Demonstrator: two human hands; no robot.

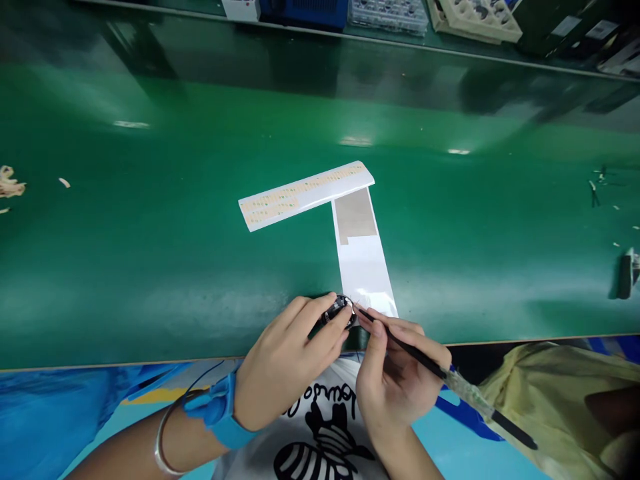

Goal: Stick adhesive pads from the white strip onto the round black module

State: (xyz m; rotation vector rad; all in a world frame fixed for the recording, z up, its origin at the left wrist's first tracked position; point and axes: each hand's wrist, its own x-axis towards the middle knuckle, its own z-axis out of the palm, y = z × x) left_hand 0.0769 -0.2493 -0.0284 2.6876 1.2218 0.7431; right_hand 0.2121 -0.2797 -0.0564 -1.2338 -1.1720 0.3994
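My left hand [295,353] has its fingers closed round a small black round part [339,312] at the table's front edge. A blue strap is on that wrist. In my right hand [403,373] is a thin black tweezers-like tool [420,357], its tip touching or very near the part. Just behind the hands lies a white sheet [367,270] with a grey-beige patch. A second white sheet [310,193], carrying rows of small beige labels, lies across its far end. My fingers hide much of the round part.
The green table [150,267] bears beige scraps [10,183] at far left and dark wire bits [595,190] at right. A black-and-metal object [627,273] sits at the right edge. Trays [475,17] and boxes stand on a shelf behind.
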